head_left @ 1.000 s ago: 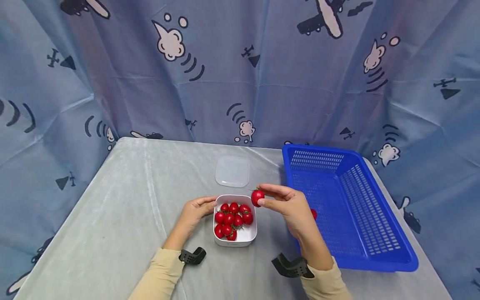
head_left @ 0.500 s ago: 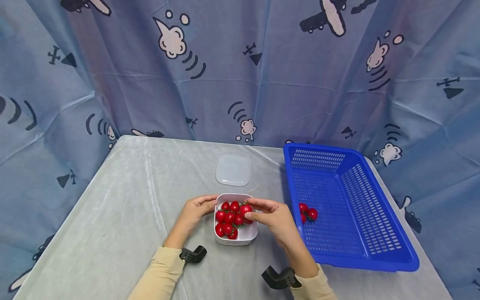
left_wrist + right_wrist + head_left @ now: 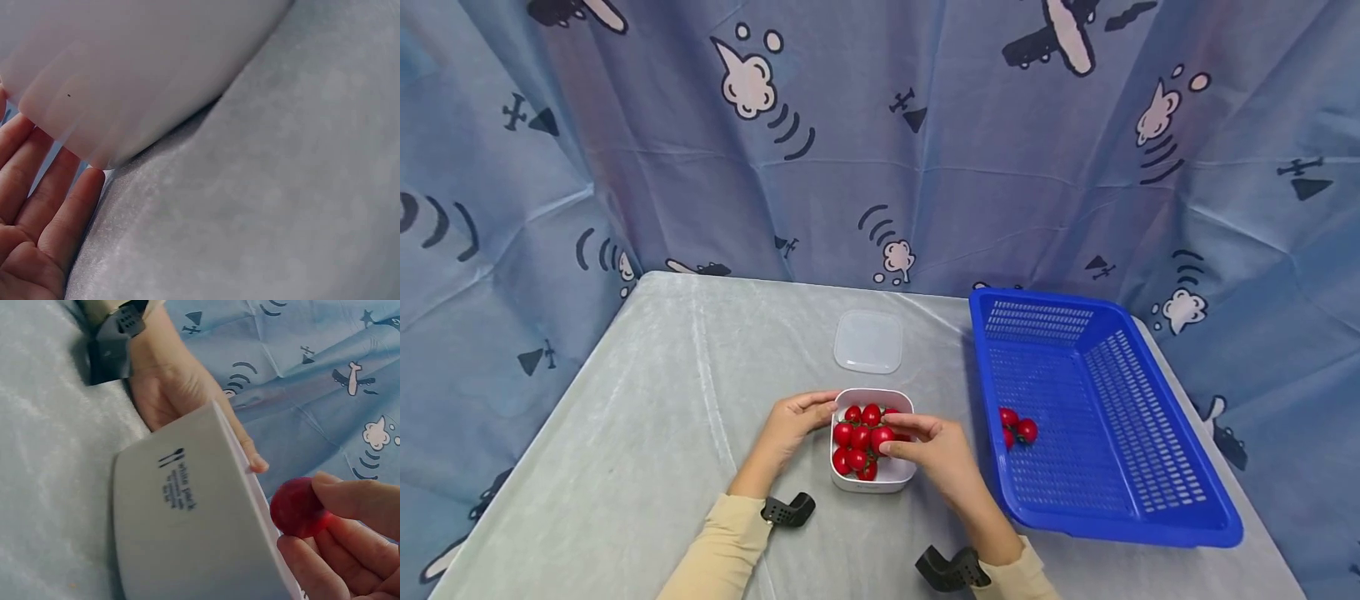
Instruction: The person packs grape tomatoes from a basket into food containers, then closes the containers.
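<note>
Between the thumb and fingers of my right hand [image 3: 942, 454] is a red cherry tomato [image 3: 295, 509], held just above the box's rim in the right wrist view. The white plastic box [image 3: 874, 486] contains several cherry tomatoes [image 3: 842, 433] with green stems, mostly on its left and back sides. My left hand [image 3: 795, 423] rests against the box's left side; its fingers [image 3: 70, 215] look nearly straight in the left wrist view, tips touching the wall. In the head view the right hand covers the box's right rim and part of the tomatoes there.
Behind the box lies a translucent square lid [image 3: 868, 342] on the grey cloth-covered table [image 3: 647, 417]. A blue perforated basket [image 3: 1120, 533] stands at the right, with several cherry tomatoes [image 3: 1026, 430] by its left wall. A patterned blue curtain [image 3: 820, 192] hangs behind.
My right hand has brought a cherry tomato from beside the box's right rim leftward and down, over the other tomatoes. My left hand has stayed on the box's left side.
</note>
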`<move>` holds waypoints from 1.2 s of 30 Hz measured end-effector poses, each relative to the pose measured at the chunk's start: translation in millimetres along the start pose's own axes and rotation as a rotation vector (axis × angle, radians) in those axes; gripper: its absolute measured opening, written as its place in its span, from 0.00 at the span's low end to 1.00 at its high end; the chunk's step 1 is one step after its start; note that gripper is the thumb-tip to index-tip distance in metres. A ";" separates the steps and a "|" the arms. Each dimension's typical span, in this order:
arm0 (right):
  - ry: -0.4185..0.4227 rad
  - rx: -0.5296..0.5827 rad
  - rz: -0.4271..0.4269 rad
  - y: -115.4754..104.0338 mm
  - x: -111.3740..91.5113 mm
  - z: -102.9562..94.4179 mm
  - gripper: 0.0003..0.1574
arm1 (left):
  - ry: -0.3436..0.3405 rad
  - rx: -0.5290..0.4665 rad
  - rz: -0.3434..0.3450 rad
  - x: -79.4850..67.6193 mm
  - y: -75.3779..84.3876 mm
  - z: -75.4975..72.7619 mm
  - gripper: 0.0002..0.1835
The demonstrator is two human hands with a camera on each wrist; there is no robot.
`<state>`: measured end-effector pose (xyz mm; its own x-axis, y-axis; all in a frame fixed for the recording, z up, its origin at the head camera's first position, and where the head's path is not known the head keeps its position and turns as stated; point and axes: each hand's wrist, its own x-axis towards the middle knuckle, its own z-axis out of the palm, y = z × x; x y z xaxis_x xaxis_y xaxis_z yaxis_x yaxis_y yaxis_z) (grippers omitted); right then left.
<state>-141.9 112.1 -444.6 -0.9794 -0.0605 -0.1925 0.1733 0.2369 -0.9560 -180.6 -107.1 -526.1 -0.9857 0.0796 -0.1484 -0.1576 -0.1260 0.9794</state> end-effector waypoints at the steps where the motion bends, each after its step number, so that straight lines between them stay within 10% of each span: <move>1: 0.001 -0.013 0.000 0.5 -1.0 0.2 0.20 | -0.003 0.003 -0.002 -0.1 0.0 0.3 0.19; 36: -0.074 -0.201 -0.061 2.3 -4.8 9.8 0.20 | -0.015 0.004 -0.002 -1.0 1.6 1.3 0.20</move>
<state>-135.8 103.4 -448.1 -0.9759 -0.1501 -0.1587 0.0827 0.4186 -0.9044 -179.7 -106.0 -524.2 -0.9844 0.0947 -0.1484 -0.1594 -0.1215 0.9797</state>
